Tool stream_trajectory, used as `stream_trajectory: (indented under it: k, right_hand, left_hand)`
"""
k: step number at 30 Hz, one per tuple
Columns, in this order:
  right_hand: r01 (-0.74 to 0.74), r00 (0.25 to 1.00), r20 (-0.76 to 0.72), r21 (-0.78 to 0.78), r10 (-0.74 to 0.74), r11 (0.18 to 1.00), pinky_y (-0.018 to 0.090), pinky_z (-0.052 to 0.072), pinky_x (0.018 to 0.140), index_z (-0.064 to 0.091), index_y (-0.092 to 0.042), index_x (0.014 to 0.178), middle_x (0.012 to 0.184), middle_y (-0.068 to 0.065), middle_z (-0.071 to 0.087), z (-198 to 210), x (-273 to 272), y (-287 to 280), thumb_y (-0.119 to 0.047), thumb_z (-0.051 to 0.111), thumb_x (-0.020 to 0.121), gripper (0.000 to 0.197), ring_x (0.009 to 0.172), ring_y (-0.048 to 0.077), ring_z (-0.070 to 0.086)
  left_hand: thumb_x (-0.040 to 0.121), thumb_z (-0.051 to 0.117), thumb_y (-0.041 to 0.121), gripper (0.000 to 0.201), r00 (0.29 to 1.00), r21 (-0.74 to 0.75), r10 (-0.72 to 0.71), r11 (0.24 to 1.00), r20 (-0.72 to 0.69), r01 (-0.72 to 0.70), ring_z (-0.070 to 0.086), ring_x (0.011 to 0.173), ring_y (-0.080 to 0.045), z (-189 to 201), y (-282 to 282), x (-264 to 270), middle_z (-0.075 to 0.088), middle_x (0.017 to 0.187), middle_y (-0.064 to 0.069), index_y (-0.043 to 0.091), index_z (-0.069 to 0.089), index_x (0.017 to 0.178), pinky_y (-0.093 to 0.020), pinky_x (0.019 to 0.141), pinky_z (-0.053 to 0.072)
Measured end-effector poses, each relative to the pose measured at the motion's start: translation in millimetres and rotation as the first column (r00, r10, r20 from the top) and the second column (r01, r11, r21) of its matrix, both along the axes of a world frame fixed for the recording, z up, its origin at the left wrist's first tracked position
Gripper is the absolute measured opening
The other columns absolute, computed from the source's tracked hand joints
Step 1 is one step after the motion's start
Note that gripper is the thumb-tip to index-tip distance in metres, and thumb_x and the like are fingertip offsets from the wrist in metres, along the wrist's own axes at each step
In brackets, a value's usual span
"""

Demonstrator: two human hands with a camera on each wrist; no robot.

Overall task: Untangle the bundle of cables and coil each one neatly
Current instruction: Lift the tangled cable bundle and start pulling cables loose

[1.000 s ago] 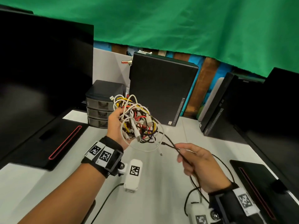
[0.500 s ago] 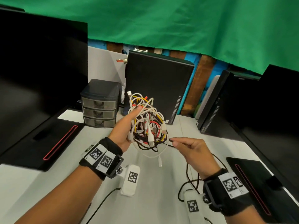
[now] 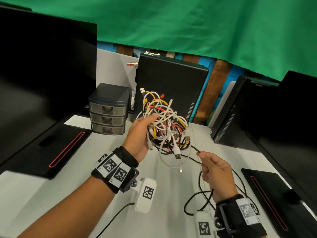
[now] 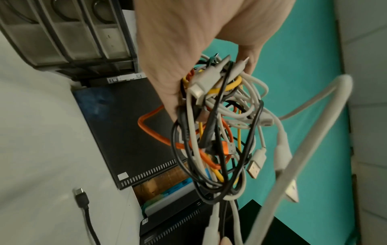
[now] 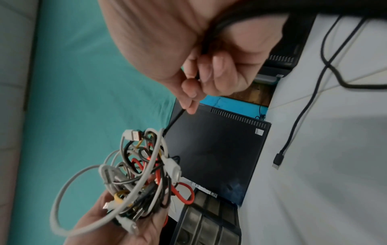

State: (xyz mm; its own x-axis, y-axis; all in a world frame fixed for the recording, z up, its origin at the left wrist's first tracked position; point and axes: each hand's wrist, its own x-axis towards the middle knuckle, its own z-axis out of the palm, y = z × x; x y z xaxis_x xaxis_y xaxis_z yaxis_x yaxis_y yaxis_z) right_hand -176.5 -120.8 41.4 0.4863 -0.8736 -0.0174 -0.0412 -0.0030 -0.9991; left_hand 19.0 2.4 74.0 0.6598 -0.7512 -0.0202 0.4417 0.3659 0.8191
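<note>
We've got the cable bundle [image 3: 165, 125] up in the air over the white desk [image 3: 82, 162], in front of the black tower PC [image 3: 169, 83]. It's a tangle of white, yellow, red/orange and black leads, with several USB plugs sticking out; one white loop [image 3: 175, 157] hangs below the mass.

Left hand [image 3: 139, 136] holds the bundle from its left side, thumb over the top strands, fingers wrapped behind; the left wrist view shows the palm closed around the knot [image 4: 211, 126]. Grip is clamped on the bundle.

Right hand [image 3: 216, 170] is lower and to the right, apart from the tangle. Its fingers are curled round a black cable [image 3: 194, 148], with thumb and forefinger pinching it where it leaves the hand. That cable runs taut-ish from the bundle's lower right edge into the pinch; right wrist view confirms the strand passing through the closed fingers [image 5: 207, 71]. More of the black cable trails under the hand in loose loops [image 3: 199, 200] on the desk, and its plug end [image 5: 277, 161] lies flat on the surface.

Around that: a small grey three-drawer unit [image 3: 109, 110] sits left of the tower, a black monitor [image 3: 42, 69] stands at far left, a second black tower [image 3: 228, 109] at right, and a green backdrop [image 3: 188, 24] hangs behind.
</note>
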Motion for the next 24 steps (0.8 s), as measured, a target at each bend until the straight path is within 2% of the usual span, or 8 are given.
stream_trajectory:
  k: [3, 6, 12, 18, 22, 24]
  right_hand:
    - [-0.017, 1.000, 0.004, 0.016, 0.016, 1.000, 0.021, 0.030, 0.046, 0.076, -0.011, 0.094, 0.060, -0.001, 0.039, -1, -1, 0, -0.015, 0.062, 0.095, 0.015, 0.054, 0.011, 0.033]
    - [-0.054, 0.999, 0.002, 0.018, 0.054, 0.998, 0.021, 0.029, 0.046, 0.077, -0.012, 0.092, 0.059, 0.000, 0.038, -1, 1, 2, -0.014, 0.062, 0.095, 0.015, 0.054, 0.011, 0.032]
    - [-0.110, 0.993, -0.033, -0.011, 0.110, 0.994, 0.022, 0.029, 0.047, 0.078, -0.015, 0.091, 0.062, 0.005, 0.039, 7, 4, 9, -0.016, 0.063, 0.095, 0.016, 0.055, 0.012, 0.033]
    - [-0.153, 0.987, -0.057, -0.087, 0.148, 0.984, 0.018, 0.033, 0.045, 0.078, -0.014, 0.094, 0.056, -0.002, 0.046, 16, 9, 10, -0.014, 0.063, 0.095, 0.014, 0.051, 0.006, 0.038]
    - [-0.173, 0.984, -0.071, -0.115, 0.166, 0.978, 0.016, 0.035, 0.046, 0.076, -0.012, 0.089, 0.054, -0.002, 0.050, 21, 11, 8, -0.011, 0.062, 0.096, 0.016, 0.050, 0.007, 0.040]
    - [-0.188, 0.979, -0.119, -0.191, 0.167, 0.963, 0.016, 0.042, 0.054, 0.075, -0.016, 0.086, 0.062, -0.004, 0.062, 23, 10, 6, -0.009, 0.063, 0.095, 0.017, 0.059, 0.011, 0.050]
  left_hand:
    - [0.096, 0.055, 0.029, 0.040, 1.000, -0.025, -0.023, 0.999, -0.010, 0.023, 0.065, 0.116, -0.036, 1, 2, -4, 0.069, 0.124, -0.015, 0.012, 0.062, 0.131, -0.055, 0.103, 0.048]
    - [0.096, 0.048, 0.024, 0.040, 0.999, -0.039, -0.029, 0.999, -0.023, 0.028, 0.065, 0.116, -0.037, 4, 5, -7, 0.069, 0.123, -0.016, 0.011, 0.060, 0.132, -0.052, 0.101, 0.051]
    - [0.095, 0.047, 0.025, 0.042, 1.000, -0.020, -0.009, 1.000, -0.022, 0.008, 0.065, 0.116, -0.037, 3, 5, -6, 0.068, 0.125, -0.016, 0.012, 0.058, 0.134, -0.053, 0.101, 0.051]
    - [0.097, 0.046, 0.023, 0.037, 1.000, -0.014, -0.024, 1.000, 0.003, 0.024, 0.071, 0.105, -0.030, 3, 5, -10, 0.072, 0.119, -0.013, 0.014, 0.060, 0.131, -0.042, 0.086, 0.057]
    - [0.097, 0.048, 0.022, 0.036, 0.998, -0.002, -0.055, 0.998, -0.003, 0.055, 0.069, 0.108, -0.033, 2, 4, -14, 0.071, 0.119, -0.014, 0.014, 0.061, 0.129, -0.045, 0.091, 0.057]
    - [0.094, 0.055, 0.023, 0.040, 0.999, 0.015, -0.049, 0.999, -0.006, 0.050, 0.067, 0.112, -0.036, 0, 2, -14, 0.069, 0.122, -0.017, 0.012, 0.059, 0.132, -0.048, 0.094, 0.056]
